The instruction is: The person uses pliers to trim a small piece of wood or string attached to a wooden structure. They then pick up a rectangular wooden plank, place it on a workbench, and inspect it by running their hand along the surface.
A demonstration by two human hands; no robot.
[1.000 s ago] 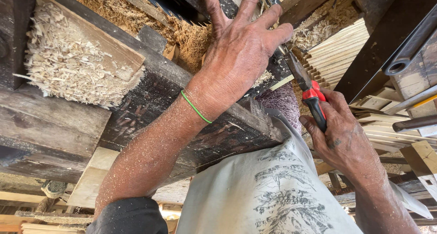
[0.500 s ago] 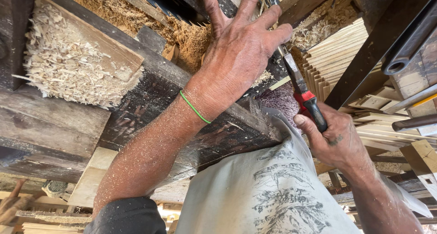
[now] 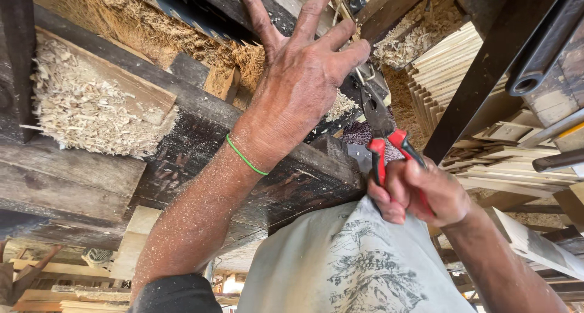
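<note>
My left hand (image 3: 304,76) lies flat with fingers spread against a dark, sawdust-covered wooden beam (image 3: 286,179), and a thin green band (image 3: 243,156) circles its wrist. Red-handled pliers (image 3: 380,127) are gripped in my right hand (image 3: 420,194) at the right. The pliers' dark jaws point up toward a small metal wire piece just under my left fingertips. Whether the jaws grip the wire is hidden by my fingers. Sawdust coats my left forearm.
Heaps of pale wood shavings (image 3: 85,106) lie on boards at the left. Stacked thin wooden slats (image 3: 450,69) stand at the upper right beside a dark metal pipe (image 3: 547,51). A light printed cloth (image 3: 353,264) covers the lower middle.
My right hand has closed more tightly on the pliers and brought them up toward my left fingertips. My left hand stays spread in place.
</note>
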